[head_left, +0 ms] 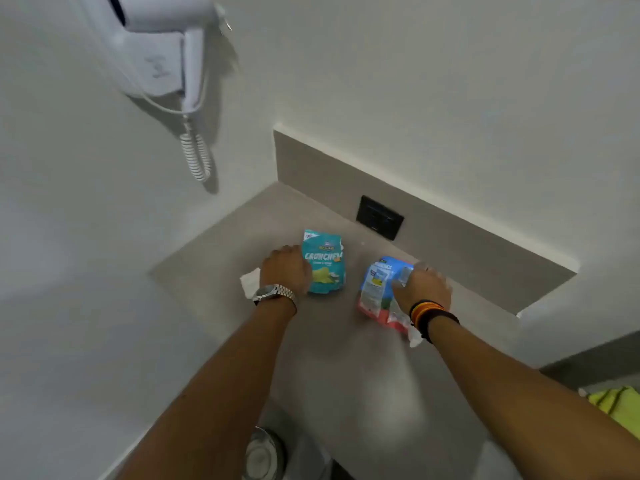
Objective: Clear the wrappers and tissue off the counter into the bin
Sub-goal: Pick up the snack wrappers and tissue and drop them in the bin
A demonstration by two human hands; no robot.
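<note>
A teal snack wrapper (325,263) lies flat on the grey counter (221,237), in the corner. My left hand (285,268) rests beside it with its fingers curled over a white tissue (250,282), which peeks out on the left. A blue and red wrapper (377,289) lies further right. My right hand (422,285) presses on its right side with fingers closed on its edge. A round metal bin (263,455) stands on the floor below the counter's front edge, partly hidden by my left arm.
A white wall-mounted hair dryer (162,46) with a coiled cord (195,154) hangs at the upper left. A black socket plate (380,217) sits in the low backsplash. A yellow-green cloth (620,407) lies at the right edge.
</note>
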